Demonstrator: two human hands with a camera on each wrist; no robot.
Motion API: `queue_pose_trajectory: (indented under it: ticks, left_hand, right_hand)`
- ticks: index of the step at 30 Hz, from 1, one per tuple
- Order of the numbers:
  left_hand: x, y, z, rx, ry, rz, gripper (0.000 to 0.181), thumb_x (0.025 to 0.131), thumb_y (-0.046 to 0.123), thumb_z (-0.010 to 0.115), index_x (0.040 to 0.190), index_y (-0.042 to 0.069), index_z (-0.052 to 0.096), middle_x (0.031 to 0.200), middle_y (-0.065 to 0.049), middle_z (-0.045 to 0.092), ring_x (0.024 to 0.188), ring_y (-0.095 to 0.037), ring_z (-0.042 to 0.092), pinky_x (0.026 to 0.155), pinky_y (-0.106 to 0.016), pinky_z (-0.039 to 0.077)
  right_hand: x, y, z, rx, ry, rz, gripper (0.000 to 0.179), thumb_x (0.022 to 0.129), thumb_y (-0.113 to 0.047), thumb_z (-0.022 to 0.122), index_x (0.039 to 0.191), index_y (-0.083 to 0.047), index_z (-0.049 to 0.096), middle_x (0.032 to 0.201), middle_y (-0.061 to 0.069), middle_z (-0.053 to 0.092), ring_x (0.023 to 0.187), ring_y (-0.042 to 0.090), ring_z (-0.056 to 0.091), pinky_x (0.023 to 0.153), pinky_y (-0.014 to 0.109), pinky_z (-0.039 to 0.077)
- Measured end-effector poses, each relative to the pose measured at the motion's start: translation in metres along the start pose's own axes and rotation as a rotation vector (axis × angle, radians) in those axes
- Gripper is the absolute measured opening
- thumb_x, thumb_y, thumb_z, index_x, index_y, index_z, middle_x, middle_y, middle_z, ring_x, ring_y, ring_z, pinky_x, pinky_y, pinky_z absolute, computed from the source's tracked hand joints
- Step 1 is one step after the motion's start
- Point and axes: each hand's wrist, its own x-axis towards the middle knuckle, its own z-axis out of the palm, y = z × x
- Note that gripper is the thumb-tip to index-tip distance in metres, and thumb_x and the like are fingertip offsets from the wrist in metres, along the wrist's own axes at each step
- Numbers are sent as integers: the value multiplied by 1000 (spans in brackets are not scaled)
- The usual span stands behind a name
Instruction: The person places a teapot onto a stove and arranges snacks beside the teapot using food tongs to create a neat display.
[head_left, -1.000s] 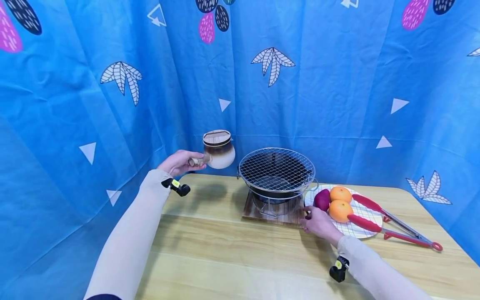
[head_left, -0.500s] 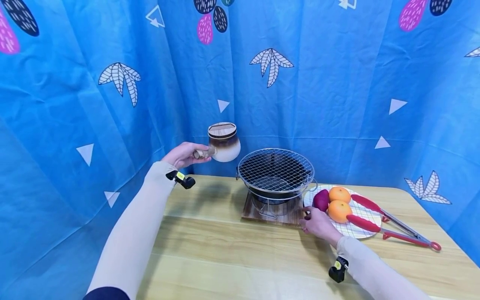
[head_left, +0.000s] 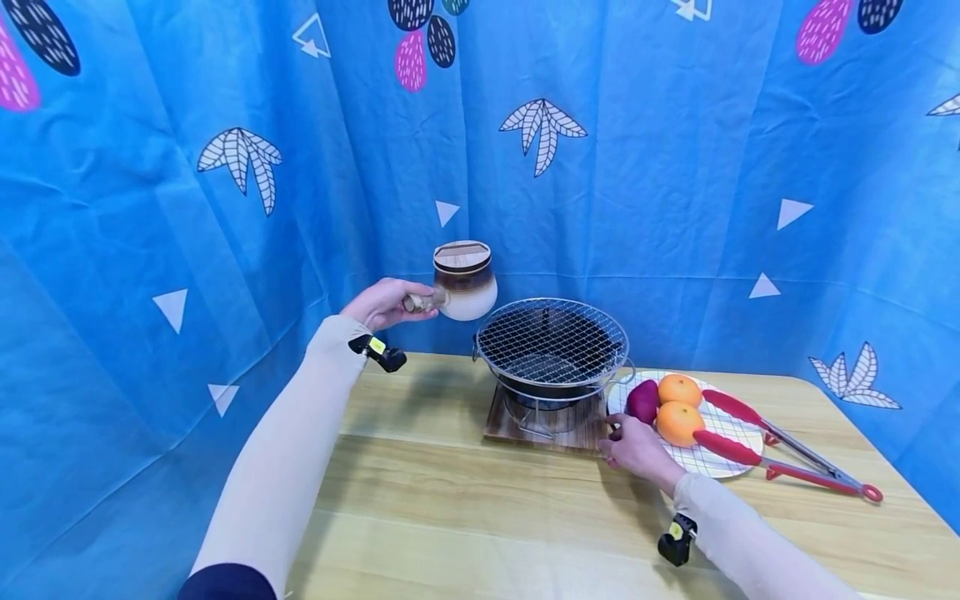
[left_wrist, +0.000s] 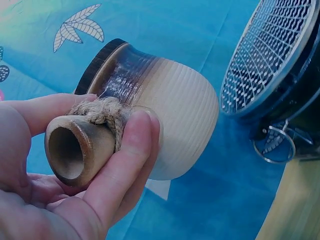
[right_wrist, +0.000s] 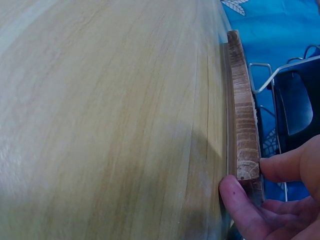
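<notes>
In the head view a lidded clay pot (head_left: 467, 296), brown above and cream below, hangs in the air left of the grill. My left hand (head_left: 386, 304) grips its hollow side handle (left_wrist: 82, 147), which has rope tied around it in the left wrist view. The pot's flat wooden lid (head_left: 461, 254) is on. A round tabletop grill (head_left: 555, 337) with a wire mesh top stands on a square wooden board (head_left: 502, 423). My right hand (head_left: 637, 448) pinches the board's near right corner, thumb on top and fingers at the edge.
Right of the grill, a white checked plate (head_left: 720, 468) bears two oranges (head_left: 678, 422) and a dark purple round item (head_left: 642, 402). Red-tipped tongs (head_left: 817, 467) lie across it, reaching over the wooden table (head_left: 465, 517). A blue patterned curtain (head_left: 660, 208) hangs behind and at the sides.
My left hand has carried the pot up and to the right, closer to the grill's left rim. The right hand stays at the board's corner.
</notes>
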Motion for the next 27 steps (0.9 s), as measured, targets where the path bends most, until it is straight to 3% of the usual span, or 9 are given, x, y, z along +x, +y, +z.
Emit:
queue_pose_trajectory:
  ticks: [6,10,14,17,22,27]
  left_hand:
    - [4,4,12,-7,-17,12,42,96,3,64,135,-6,53,115,-18,64,86,-25,72,95,-36,58]
    - [9,6,22,-4,-24,14,45,96,3,64,138,-6,51,122,-19,61,106,-31,69,98,-37,57]
    - [15,7,31,6,-20,17,40,96,4,65,133,-5,54,120,-18,62,103,-30,69,100,-39,55]
    - [19,5,38,14,-29,21,39,96,4,64,132,-6,54,117,-18,62,94,-26,70,91,-35,60]
    - [27,2,47,22,-41,24,39,96,3,64,133,-7,54,122,-21,61,104,-31,68,84,-33,62]
    - [36,0,55,19,-51,18,37,95,2,64,130,-6,57,120,-20,62,99,-28,68,96,-37,58]
  right_hand:
    - [-2,0,0,-9,4,-17,51,90,-8,69,136,7,52,91,12,70,65,18,63,62,29,53]
    - [-2,0,0,-19,16,-35,51,89,-8,70,135,8,53,88,11,70,65,18,63,62,30,53]
    - [-3,-1,0,-17,15,-32,51,89,-8,69,135,8,53,89,12,70,65,18,63,61,30,54]
    - [-3,0,0,-11,16,-25,50,90,-7,70,135,7,53,91,12,70,65,17,63,60,30,54]
    - [-1,0,0,-11,22,-26,51,90,-7,69,136,7,53,89,11,70,64,17,62,58,30,53]
    - [1,1,0,-1,14,-24,51,90,-8,69,136,7,53,89,11,70,64,17,62,58,30,52]
